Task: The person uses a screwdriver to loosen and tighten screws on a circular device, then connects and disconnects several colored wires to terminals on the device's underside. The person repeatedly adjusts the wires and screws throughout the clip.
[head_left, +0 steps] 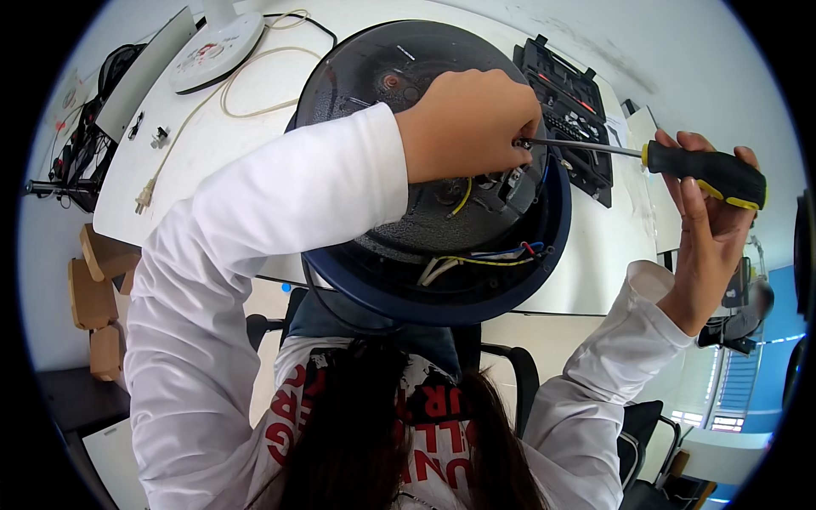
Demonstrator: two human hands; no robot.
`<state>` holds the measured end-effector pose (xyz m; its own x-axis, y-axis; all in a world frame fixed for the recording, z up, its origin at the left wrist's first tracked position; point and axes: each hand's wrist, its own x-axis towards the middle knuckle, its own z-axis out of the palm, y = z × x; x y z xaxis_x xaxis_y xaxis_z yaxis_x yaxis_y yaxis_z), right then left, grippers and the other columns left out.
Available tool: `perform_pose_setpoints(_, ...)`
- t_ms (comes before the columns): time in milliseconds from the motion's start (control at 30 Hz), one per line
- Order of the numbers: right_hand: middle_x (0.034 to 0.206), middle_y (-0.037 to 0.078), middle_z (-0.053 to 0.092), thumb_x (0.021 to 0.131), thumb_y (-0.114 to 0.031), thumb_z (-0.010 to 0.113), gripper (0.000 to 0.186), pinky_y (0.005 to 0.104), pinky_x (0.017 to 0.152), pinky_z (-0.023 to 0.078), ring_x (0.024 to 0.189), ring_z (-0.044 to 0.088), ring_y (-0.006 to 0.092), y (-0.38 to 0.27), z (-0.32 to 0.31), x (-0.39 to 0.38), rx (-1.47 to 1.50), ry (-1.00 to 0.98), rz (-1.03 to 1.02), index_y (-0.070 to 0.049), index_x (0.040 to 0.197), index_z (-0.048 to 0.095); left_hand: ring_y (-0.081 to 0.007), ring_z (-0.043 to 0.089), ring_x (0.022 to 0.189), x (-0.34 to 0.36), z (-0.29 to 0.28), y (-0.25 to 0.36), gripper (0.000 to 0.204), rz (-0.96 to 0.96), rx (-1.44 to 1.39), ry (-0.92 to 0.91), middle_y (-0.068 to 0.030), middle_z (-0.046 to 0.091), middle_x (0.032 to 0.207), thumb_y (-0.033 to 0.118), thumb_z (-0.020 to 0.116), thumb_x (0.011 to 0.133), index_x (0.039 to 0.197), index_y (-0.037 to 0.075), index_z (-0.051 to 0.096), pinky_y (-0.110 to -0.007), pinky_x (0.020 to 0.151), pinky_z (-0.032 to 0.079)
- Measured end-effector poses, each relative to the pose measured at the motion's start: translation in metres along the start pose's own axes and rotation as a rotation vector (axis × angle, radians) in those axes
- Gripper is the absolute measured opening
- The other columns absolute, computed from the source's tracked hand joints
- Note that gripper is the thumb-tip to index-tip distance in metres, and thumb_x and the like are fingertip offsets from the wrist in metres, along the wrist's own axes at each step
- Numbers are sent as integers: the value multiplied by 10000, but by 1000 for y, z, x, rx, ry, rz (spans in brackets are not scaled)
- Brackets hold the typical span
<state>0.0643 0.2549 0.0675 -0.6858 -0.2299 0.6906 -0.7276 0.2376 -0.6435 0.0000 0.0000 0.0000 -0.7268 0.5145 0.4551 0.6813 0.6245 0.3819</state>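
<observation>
Screwdriver ran right to left: handle in right hand, fingers closed; left hand curled at tip, hold unclear.

Illumination is bright and diffuse — the white table reads pale, with soft shadows. Glare shows at the window on the near right. The dark disc returns fine speckled highlights. Fisheye distortion bows straight edges — detail softens toward the rim, and corners are black.
</observation>
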Motion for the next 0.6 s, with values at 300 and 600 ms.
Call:
perform_pose_setpoints(300,1245,278,602,921,-2,635,558,466,991,533,1143,626,429,7,-7,-10,-28,127,50,-71,1404,363,-280,674,717,-3,8,4,135,75,187,127,-52,694,759,196,746,783,897,127,722,-390,629,521)
perform_pose_setpoints(600,1285,279,577,927,-39,644,543,473,998,531,1155,618,428,18,-9,-19,45,242,139,-82,1394,369,-253,664,755,-8,13,2,138,275,417,202,-28,650,777,217,720,801,922,160,685,-365,612,514)
